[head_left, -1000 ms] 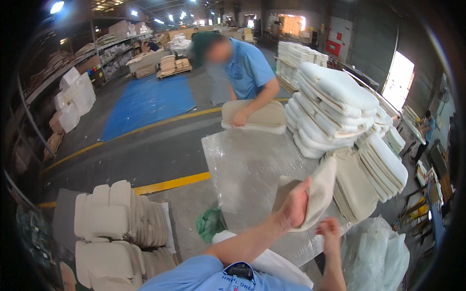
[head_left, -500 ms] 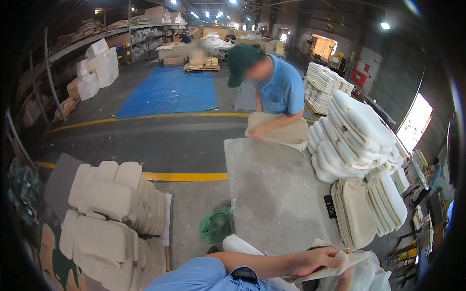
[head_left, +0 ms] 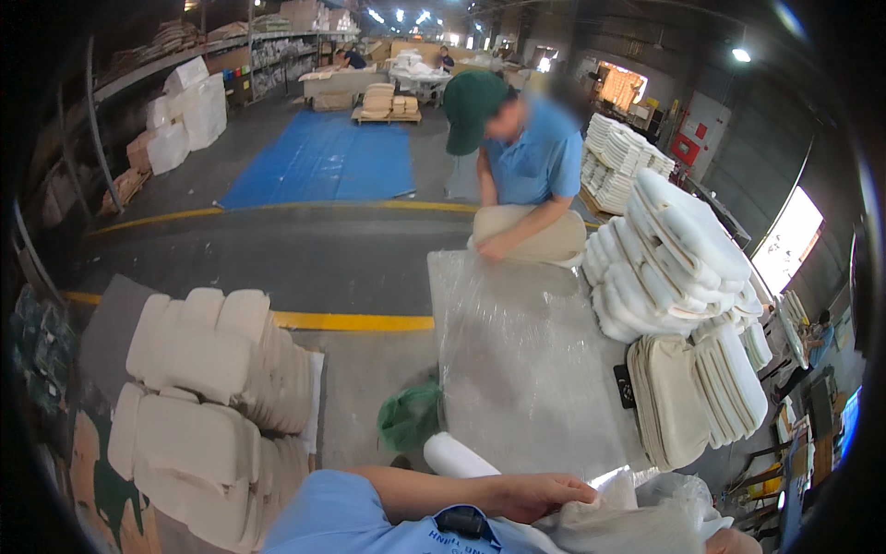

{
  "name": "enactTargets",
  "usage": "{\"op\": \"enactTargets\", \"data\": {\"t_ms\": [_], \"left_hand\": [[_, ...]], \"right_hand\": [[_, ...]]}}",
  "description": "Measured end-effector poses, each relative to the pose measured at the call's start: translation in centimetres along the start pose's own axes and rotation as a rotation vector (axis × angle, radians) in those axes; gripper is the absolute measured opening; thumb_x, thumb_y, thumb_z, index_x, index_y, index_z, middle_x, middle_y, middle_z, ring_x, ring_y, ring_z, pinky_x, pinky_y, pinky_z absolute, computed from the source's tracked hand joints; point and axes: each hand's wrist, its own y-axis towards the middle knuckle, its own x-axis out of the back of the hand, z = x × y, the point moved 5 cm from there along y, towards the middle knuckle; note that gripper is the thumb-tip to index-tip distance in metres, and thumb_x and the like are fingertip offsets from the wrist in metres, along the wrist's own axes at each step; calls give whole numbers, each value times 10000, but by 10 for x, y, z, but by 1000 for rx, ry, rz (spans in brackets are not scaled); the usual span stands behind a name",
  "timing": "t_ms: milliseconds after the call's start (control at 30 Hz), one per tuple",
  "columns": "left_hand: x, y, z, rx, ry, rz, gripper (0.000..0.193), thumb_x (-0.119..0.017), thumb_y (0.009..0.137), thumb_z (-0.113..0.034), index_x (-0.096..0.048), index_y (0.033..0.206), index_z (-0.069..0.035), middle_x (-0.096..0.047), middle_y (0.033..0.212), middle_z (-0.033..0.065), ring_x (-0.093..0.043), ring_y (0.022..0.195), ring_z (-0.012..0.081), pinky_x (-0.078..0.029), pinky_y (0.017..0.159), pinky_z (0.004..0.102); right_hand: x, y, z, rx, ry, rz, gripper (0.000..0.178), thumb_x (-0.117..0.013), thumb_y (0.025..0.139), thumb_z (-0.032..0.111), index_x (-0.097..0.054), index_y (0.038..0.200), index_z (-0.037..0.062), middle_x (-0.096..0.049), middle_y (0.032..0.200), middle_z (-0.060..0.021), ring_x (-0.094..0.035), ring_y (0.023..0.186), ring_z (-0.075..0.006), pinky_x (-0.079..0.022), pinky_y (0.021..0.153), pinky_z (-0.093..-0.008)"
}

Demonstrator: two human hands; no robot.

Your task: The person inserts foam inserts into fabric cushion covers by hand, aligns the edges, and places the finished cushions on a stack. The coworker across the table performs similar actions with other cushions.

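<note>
At the lower edge, my left hand (head_left: 552,494) is closed, its fingertips pinching the edge of a cream padded cover (head_left: 637,528). My right hand (head_left: 734,543) shows only in part at the bottom rim, beside the far side of the cover; its fingers are hidden. Clear crumpled plastic (head_left: 678,491) lies just beyond the cover. Ahead stretches a table (head_left: 526,369) under clear plastic sheeting. Across it a co-worker in a green cap (head_left: 475,111) and blue shirt has a hand on a beige pad stack (head_left: 531,235).
White fluffy pads (head_left: 674,249) and folded beige pads (head_left: 669,397) are piled along the table's right side. Tall beige pad stacks (head_left: 198,360) stand at left. A green bag (head_left: 409,415) and white roll (head_left: 457,454) sit by the table's near left. A blue sheet (head_left: 323,162) covers floor beyond.
The cream cover has come lower and spread toward me. My left hand has shifted left along with it, and my right hand has dropped to the bottom rim. The view tilts slightly.
</note>
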Motion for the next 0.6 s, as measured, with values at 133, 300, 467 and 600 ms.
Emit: {"op": "enactTargets", "data": {"t_ms": [133, 300, 467, 600], "left_hand": [[-14, -18, 6, -39, 19, -60, 395, -638, 1082, -353, -685, 1286, -19, -729, 1186, 20, -673, 1081, 104, -542, 963, 283], [20, -56, 11, -137, 414, -451, 345, -599, 1104, -393, -706, 1172, -73, -656, 1055, -49, -584, 969, 53, -480, 859, 256], [5, -132, 8, -274, 460, -621, 336, -576, 1122, -370, -684, 1052, -60, -607, 970, -63, -529, 919, 39, -443, 836, 245], [19, -136, 23, -354, 325, -751, 272, -626, 1102, -304, -724, 1062, -54, -639, 949, -61, -534, 884, 37, -438, 801, 224]], "right_hand": [[39, 93, 21, 328, 396, -328, 162, -720, 988, 180, -681, 948, 28, -722, 877, -87, -703, 850, -203, -558, 740, -340], [4, 307, 88, 587, 1097, -868, 284, -618, 1089, 403, -572, 1055, 125, -572, 891, -8, -597, 818, -156, -527, 745, -329], [-37, 336, 126, 430, 1215, -354, 432, -537, 1087, 539, -533, 1171, 115, -612, 1047, -95, -652, 908, -226, -578, 822, -382], [-44, 347, 101, 390, 901, -24, 628, -447, 1047, 698, -567, 1200, 100, -642, 1045, -65, -614, 822, -135, -509, 730, -281]]}}
